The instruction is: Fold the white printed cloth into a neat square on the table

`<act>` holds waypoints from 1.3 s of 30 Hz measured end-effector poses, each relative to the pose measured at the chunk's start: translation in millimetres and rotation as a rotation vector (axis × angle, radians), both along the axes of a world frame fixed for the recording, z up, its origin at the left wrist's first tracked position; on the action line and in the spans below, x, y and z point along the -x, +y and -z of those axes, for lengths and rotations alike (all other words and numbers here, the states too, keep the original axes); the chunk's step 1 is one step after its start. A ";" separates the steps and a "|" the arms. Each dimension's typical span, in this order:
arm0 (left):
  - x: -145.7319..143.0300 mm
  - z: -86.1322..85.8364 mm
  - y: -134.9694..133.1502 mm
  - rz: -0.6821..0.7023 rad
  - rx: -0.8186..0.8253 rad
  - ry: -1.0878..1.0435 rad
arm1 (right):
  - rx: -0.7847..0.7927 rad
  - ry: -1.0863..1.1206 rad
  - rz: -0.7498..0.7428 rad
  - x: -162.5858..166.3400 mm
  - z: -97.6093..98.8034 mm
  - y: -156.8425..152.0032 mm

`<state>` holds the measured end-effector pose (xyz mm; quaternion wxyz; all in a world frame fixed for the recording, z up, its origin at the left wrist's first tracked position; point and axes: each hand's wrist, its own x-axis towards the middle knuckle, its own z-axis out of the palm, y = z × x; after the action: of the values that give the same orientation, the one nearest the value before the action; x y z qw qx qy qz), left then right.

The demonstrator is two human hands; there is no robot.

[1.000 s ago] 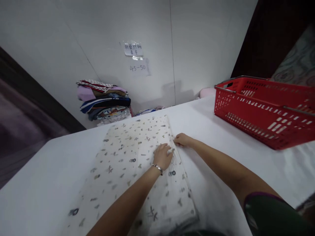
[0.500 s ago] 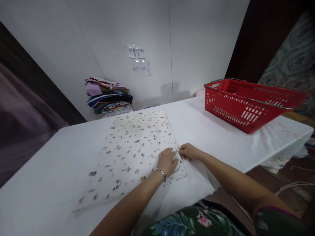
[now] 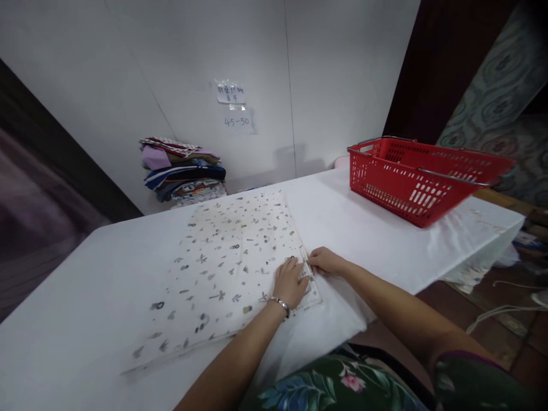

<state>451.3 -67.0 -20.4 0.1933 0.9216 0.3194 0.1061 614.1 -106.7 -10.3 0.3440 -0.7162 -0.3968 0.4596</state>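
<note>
Patterned cloth flat under the open left grip, its corner edge pinched in the right grip.

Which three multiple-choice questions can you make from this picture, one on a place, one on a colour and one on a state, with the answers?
1. Where do both hands rest?
A. inside the basket
B. on the right near corner of the printed cloth
C. on the pile of folded clothes

2. What colour is the basket?
A. red
B. blue
C. yellow

3. How does the printed cloth lie?
A. rolled up
B. hanging off the wall
C. flat on the white table

Answers:
1 B: the left hand lies on the printed cloth and the right hand touches its edge at that corner.
2 A: the basket at the far right is red plastic.
3 C: the cloth is spread flat on the white table, while the pile of folded clothes stands by the wall.
</note>
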 end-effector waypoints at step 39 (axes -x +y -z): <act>38.1 -8.5 -32.2 0.121 -0.017 -0.133 | -0.094 0.071 0.076 15.5 2.2 -73.2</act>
<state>413.2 -99.1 -11.9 0.2125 0.9317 0.2486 0.1581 598.6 -179.8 -12.5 0.4083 -0.6970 -0.3780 0.4523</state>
